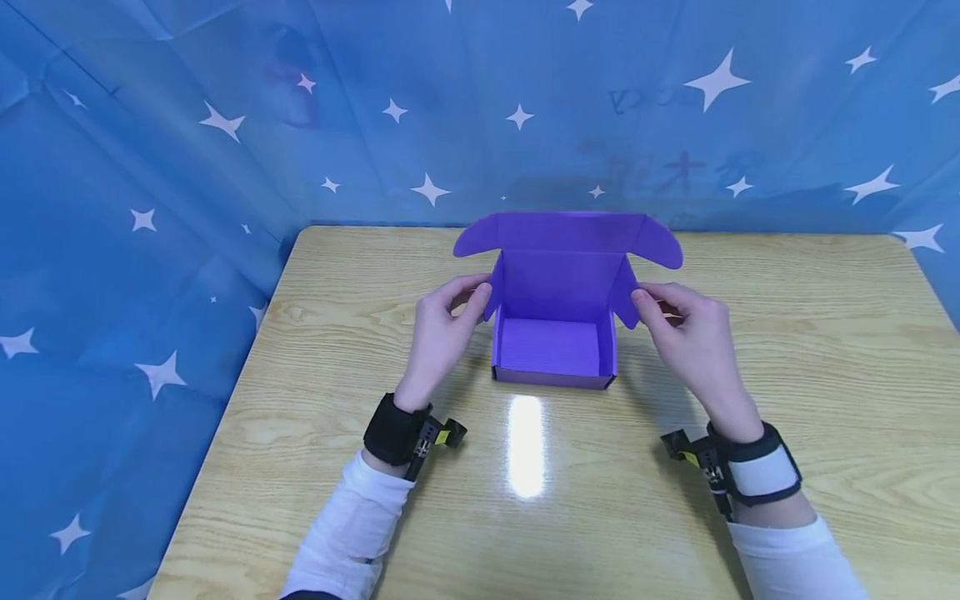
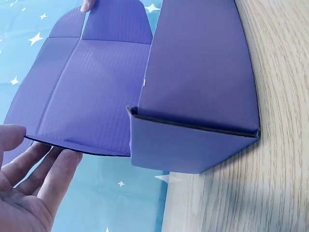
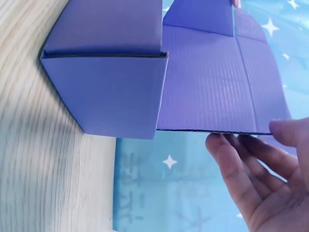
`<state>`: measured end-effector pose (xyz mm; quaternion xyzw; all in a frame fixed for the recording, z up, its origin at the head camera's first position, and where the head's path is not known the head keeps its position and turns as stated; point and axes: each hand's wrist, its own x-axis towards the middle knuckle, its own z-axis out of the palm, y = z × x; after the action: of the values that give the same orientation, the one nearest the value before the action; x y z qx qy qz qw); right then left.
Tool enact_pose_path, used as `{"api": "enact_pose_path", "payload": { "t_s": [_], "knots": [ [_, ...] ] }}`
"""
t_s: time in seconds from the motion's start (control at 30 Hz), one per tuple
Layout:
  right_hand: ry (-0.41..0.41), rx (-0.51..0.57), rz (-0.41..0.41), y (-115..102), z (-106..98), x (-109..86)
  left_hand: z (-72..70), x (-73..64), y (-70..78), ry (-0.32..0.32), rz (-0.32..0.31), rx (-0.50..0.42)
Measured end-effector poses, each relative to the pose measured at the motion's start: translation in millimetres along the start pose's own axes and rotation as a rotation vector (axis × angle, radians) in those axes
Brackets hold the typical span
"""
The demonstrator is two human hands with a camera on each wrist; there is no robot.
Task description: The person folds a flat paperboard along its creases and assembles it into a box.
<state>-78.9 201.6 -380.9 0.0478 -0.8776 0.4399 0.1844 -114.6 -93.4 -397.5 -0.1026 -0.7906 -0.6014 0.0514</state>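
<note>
Purple corrugated cardboard makes up the box (image 1: 551, 346), which sits on the desk (image 1: 337, 375) with its base flat, so the wood bears its weight. At the back of the box the lid (image 1: 564, 283) stands raised, its rounded ears spread in front of the starry curtain (image 1: 517, 108). Left of the box, the left hand (image 1: 442, 329) pinches the left side flap (image 1: 494, 287) between thumb and fingers; right of the box, the right hand (image 1: 693, 333) grips the right side flap (image 1: 624, 293) likewise. Holding opposite edges probably keeps the lid level, with both wrists outside the box's walls.
</note>
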Motion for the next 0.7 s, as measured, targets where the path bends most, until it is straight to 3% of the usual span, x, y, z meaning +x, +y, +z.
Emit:
{"api": "enact_pose_path", "payload": {
  "t_s": [0.4, 0.7],
  "knots": [
    [-0.078, 0.029, 0.066, -2.3, 0.0, -0.1, 3.4, 0.0, 2.2, -0.075, -0.089, -0.104],
    [-0.139, 0.054, 0.116, -4.0, 0.1, -0.2, 2.3, 0.1, 0.8, -0.122, -0.081, -0.083]
  ]
}}
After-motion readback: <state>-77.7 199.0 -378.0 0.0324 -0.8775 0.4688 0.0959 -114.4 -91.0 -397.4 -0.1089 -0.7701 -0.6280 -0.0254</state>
